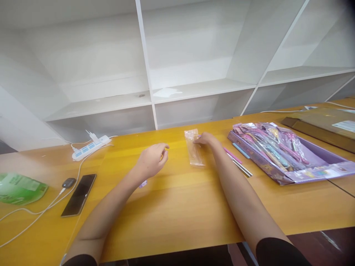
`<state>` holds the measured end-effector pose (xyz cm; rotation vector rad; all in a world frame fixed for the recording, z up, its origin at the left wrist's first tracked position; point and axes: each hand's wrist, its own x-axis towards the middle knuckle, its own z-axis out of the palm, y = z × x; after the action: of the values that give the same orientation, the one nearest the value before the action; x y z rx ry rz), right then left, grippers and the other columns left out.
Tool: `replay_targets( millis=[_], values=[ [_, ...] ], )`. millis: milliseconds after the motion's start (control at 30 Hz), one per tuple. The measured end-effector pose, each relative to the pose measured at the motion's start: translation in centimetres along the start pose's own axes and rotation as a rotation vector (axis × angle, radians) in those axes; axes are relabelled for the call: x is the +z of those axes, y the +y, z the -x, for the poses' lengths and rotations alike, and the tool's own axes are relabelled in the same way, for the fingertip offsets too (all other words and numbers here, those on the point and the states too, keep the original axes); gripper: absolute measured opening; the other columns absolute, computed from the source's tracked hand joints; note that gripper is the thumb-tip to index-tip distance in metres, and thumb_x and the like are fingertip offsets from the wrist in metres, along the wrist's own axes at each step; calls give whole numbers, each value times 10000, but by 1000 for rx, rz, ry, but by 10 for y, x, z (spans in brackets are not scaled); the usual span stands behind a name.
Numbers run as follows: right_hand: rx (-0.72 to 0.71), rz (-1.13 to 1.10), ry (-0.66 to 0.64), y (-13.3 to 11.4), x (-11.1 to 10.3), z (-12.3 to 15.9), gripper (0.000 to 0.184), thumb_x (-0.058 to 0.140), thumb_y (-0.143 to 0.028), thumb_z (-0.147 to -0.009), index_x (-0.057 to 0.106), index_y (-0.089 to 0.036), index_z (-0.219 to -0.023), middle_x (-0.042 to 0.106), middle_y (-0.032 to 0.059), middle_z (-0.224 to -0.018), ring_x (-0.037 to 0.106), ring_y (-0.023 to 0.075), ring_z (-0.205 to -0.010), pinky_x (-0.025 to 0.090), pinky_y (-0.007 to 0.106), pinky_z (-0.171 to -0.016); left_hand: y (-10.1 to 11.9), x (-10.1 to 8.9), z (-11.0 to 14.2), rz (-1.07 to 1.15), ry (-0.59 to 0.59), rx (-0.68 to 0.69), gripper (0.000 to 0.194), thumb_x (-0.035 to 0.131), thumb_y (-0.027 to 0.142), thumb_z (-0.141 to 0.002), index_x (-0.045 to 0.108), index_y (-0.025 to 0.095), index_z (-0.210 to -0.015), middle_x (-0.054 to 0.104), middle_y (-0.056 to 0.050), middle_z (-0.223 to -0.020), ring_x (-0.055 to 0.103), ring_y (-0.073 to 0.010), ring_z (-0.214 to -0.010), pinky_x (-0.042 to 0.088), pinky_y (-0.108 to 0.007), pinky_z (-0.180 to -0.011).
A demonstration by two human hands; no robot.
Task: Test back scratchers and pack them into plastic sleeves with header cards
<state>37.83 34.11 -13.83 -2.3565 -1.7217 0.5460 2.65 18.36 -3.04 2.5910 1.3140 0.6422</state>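
My right hand has its fingers closed at the right edge of a clear plastic bag, near its upper end. A speck of purple shows by those fingertips; what it is I cannot make out. Left of the bag, my left hand hovers over the table with loosely bent fingers, thumb apart and nothing in it. A small purple-and-white piece peeks out below my left wrist. Beyond my right forearm lie a blue pen-like stick, a pink stick and silver rods.
A purple display box at right holds several wrapped colourful items. Behind it lies a flat brown carton. To the left are a phone, a black earbud-type case, a green packet and a power strip. White shelves border the back.
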Motion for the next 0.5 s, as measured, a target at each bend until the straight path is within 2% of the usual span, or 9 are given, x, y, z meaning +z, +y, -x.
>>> replay_targets(
  millis=[100,233,367,500],
  values=[
    [28,1,-23,2,-2,0,452,783,-513,-955,804,-113,-1164,793,203,-1185,753,293,-1092,547,303,-885,0,2,0,-8,-10,5,312,434,274,-1075,688,199,-1241,789,-69,-1050,755,-246,-996,554,-369,-839],
    [80,-2,18,-3,-3,0,734,701,-664,-974,694,-60,-1390,702,288,-1383,690,363,-1271,553,360,-953,1,3,-1,-26,-21,8,312,430,266,-1075,691,202,-1234,790,-75,-1049,757,-251,-1019,566,-372,-855],
    [31,-9,-5,-19,6,3,710,728,-723,-915,750,-125,-1297,733,235,-1338,694,357,-1268,543,382,-1014,1,3,0,-39,-26,12,302,437,261,-1073,692,202,-1224,791,-74,-1045,757,-247,-1003,569,-372,-854],
    [7,-10,-27,-34,14,13,620,866,-596,-818,768,-133,-1217,756,214,-1259,717,353,-1185,551,394,-987,0,4,0,-47,-37,26,311,424,264,-1079,688,194,-1228,793,-76,-1061,752,-246,-1009,562,-380,-858]
  ],
)
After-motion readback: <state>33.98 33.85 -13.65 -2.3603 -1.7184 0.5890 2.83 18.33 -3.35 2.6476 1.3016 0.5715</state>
